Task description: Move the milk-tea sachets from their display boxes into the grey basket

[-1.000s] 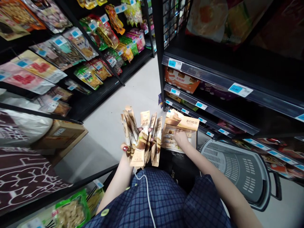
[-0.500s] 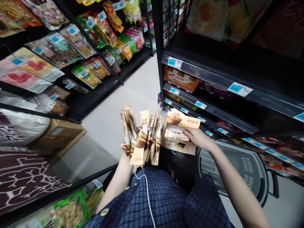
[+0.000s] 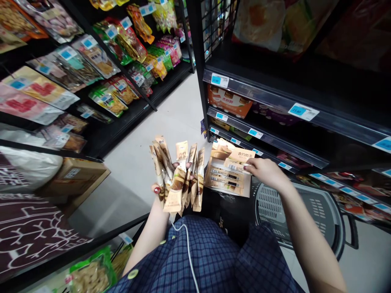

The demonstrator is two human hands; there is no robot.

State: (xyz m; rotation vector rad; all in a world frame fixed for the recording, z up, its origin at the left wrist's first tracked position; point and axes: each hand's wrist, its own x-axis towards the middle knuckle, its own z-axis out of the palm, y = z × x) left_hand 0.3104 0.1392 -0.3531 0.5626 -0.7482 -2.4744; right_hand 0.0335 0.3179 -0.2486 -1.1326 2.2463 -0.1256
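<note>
My left hand (image 3: 161,195) is closed around a fanned bunch of beige and brown milk tea sachets (image 3: 177,183), their tops spread upward. Most of its fingers are hidden behind the packets. To the right is an open beige milk tea box (image 3: 246,154), its printed flap tilted up and more sachets (image 3: 226,179) lying inside. At the box's right side, my right hand (image 3: 264,171) pinches the end of a single sachet (image 3: 234,165), which lies slantwise over the box just below the flap.
A grey shopping basket (image 3: 299,211) stands on the floor at right. Black shelves with price tags (image 3: 220,80) rise on the right. Hanging snack bags (image 3: 108,99) fill the left rack, and a cardboard carton (image 3: 73,175) sits below. A white cable (image 3: 189,252) hangs over the checked clothing.
My right hand has moved right and slightly up, drawing a sachet out of its place in the box. Two sachets below now show more plainly. The left hand's bunch has shifted slightly left.
</note>
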